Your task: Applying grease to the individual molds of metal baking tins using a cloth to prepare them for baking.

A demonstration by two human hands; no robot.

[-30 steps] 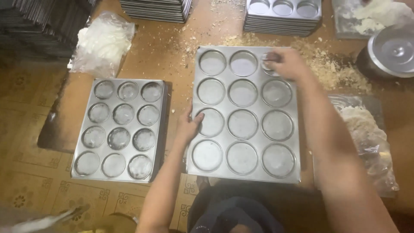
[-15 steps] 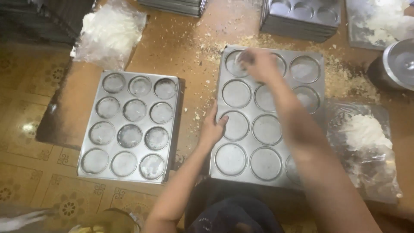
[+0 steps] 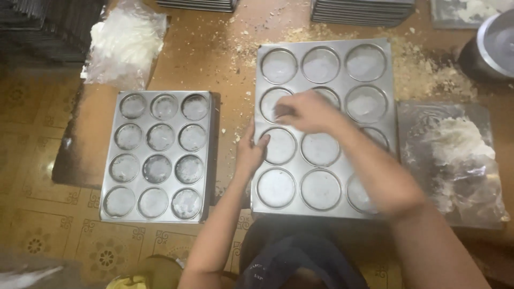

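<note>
Metal baking tray [image 3: 393, 80] lies lengthwise before me; my right hand [image 3: 305, 111] rubs its middle-left cup, fingers bunched, my left hand [image 3: 251, 150] flat on its edge.

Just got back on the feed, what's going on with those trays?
A person works over the large tray, a metal baking tray with twelve round cups. The left hand rests on its left edge, steadying it. The right hand reaches into the cups of the second row, left side, fingers down. A small tray, also twelve cups, lies untouched to the left. A bag of white stuff sits above it, and another bag lies to the right. Crumbs litter the surface.
</note>
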